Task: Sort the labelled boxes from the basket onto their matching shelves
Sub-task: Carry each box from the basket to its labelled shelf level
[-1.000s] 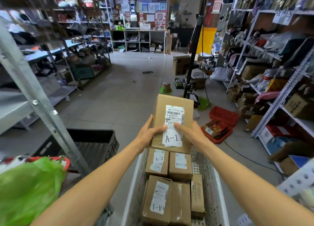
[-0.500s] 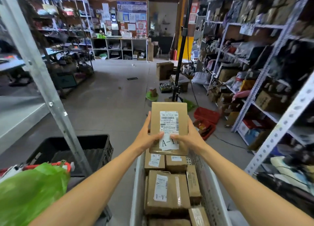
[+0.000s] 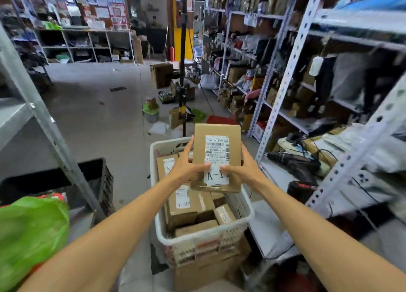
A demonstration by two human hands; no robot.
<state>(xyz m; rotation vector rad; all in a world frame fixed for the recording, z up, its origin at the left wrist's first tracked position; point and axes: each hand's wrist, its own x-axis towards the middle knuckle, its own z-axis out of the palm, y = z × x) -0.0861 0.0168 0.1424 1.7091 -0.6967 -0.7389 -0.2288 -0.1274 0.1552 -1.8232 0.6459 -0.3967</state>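
1. The box (image 3: 216, 157) marked A-1 is held up over the far half of the basket (image 3: 208, 247), clear of the shelves; its labelled face is tilted toward the head camera, most likely so the code can be read before a shelf is chosen.
2. The left hand (image 3: 186, 166) and the right hand (image 3: 243, 167) clamp the box by its two long sides; each thumb presses on the front by the label, with the fingers curled behind.
3. The white lattice basket sits raised on a cardboard carton (image 3: 208, 272); more boxes lie flat inside with labels up, and one (image 3: 186, 206) reads A-1 upside down, so sorting looks barely begun.
4. The grey floor (image 3: 98, 120) forms an aisle between metal racks; the right rack (image 3: 287, 72) is crowded with parcels.
5. A black crate (image 3: 103, 182) and a green bag (image 3: 28, 230) sit at the left; a tripod pole (image 3: 183, 50) stands beyond the basket.
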